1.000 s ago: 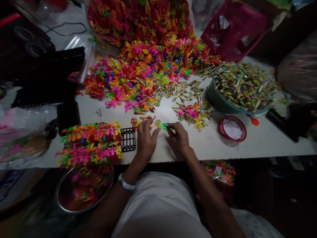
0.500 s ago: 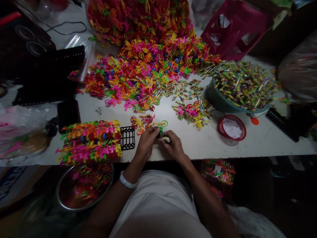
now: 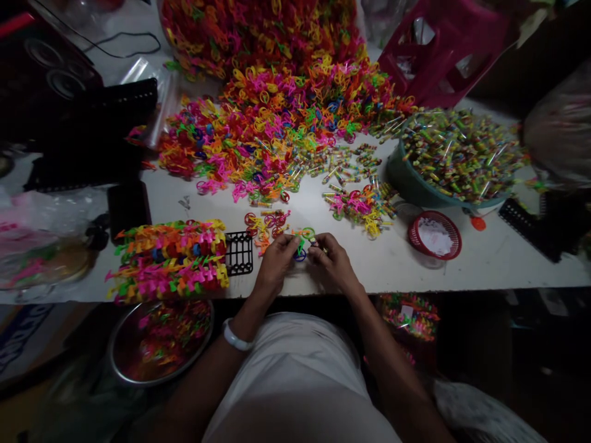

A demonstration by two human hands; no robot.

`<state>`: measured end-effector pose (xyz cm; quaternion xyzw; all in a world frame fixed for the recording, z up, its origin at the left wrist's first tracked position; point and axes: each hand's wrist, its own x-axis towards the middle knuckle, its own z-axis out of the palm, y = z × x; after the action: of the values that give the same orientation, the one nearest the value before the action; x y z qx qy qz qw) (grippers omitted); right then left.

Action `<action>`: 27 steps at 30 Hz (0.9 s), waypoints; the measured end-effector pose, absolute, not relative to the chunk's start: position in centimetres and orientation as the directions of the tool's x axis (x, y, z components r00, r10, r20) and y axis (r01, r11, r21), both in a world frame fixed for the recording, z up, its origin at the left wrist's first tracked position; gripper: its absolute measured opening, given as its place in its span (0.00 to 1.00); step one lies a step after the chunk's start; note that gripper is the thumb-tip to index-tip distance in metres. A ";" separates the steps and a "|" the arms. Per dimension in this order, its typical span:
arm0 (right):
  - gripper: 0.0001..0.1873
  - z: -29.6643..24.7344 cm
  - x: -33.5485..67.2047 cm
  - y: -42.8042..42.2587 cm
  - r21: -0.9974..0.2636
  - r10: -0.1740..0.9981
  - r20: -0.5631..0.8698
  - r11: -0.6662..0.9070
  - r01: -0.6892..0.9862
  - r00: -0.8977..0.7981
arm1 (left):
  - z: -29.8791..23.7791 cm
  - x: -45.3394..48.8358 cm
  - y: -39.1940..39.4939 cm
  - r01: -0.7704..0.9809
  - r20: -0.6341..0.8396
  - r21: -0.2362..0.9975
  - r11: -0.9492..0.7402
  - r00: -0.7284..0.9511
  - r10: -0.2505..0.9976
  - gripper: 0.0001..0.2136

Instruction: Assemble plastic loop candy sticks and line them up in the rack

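Note:
Near the table's front edge, my left hand pinches a small plastic toy with a green middle and wheel-like rings, one green and one blue. My right hand is closed just right of it, thumb and fingertips on a small wrapped candy tube, mostly hidden by the fingers. The tube's near end is close to the toy; I cannot tell whether they touch. Beyond my left hand lie several loose red, pink and orange toy pieces. To its left is a black plastic rack crowded with rows of colourful toys.
A large heap of plastic toy pieces covers the table's back. At right stand a green basin full of candy tubes and a red basket with paper slips. Toys with tubes lie ahead. A metal bowl sits below the left edge.
My right hand has turned and lifted slightly, bringing the candy tube up beside the toy. The toy's blue ring now shows between my hands. The view has shifted a little.

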<state>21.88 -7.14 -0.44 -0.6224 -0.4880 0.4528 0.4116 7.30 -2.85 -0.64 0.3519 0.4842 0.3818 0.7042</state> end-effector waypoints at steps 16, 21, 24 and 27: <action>0.11 -1.4 20.9 -6.9 -0.954 0.980 -0.102 -0.145 0.263 0.170 | -0.9 7.8 -3.6 0.091 -0.157 0.985 0.145 0.141 0.978 0.08; 0.10 -2.0 19.9 -7.7 -0.927 0.981 0.029 -0.045 0.372 0.191 | -0.7 8.0 -3.9 0.139 -0.141 0.982 0.125 0.109 0.984 0.06; 0.11 -2.3 19.9 -8.3 -0.902 0.987 0.102 0.040 0.430 0.122 | -1.0 8.0 -4.1 0.195 -0.151 0.973 0.124 0.129 0.980 0.05; 0.12 -2.6 20.5 -8.7 -0.890 0.996 0.086 0.066 0.451 0.024 | -1.2 8.1 -4.3 0.275 -0.145 0.957 0.093 0.175 0.974 0.06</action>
<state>20.53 -8.73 -2.64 -0.5930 -0.6101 0.3399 0.4008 8.14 -4.25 -1.24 0.5775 0.5405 0.3467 0.5042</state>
